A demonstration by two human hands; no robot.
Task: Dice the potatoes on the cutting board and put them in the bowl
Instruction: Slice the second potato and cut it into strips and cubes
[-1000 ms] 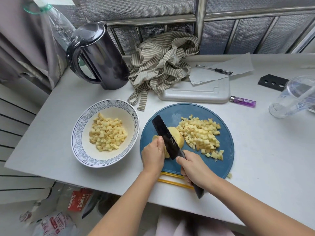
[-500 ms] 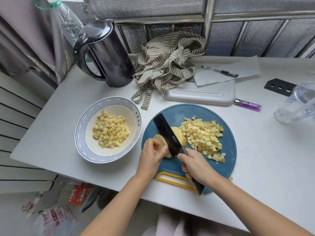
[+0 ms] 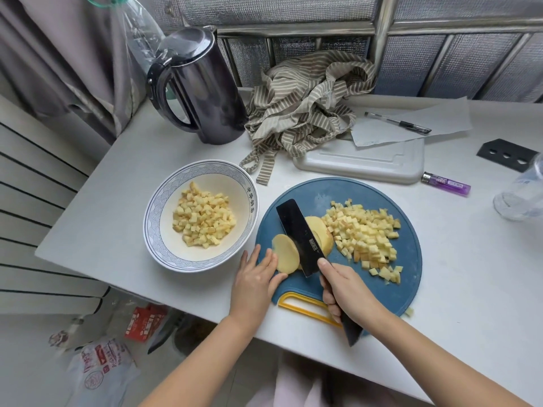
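A round blue cutting board (image 3: 408,268) with a yellow handle lies near the table's front edge. On it, a potato piece (image 3: 320,232) sits against the right face of a black cleaver (image 3: 299,236). A cut slice (image 3: 285,254) lies flat left of the blade. My right hand (image 3: 345,292) grips the cleaver's handle. My left hand (image 3: 255,277) rests on the board with straight fingers touching the slice. A pile of diced potato (image 3: 365,233) covers the board's right half. The white bowl (image 3: 155,221) with a blue rim, left of the board, holds more dice (image 3: 202,215).
A black kettle (image 3: 197,89) stands at the back left. A striped apron (image 3: 305,107), a white tray (image 3: 361,163), paper with a pen (image 3: 396,122), a purple lighter (image 3: 445,184) and a clear plastic cup (image 3: 523,195) lie behind and right. One dice (image 3: 409,311) lies off the board.
The blade has cut through the potato. A slice has come away and fallen flat to the left, and my left hand has opened from holding the potato to touching that slice.
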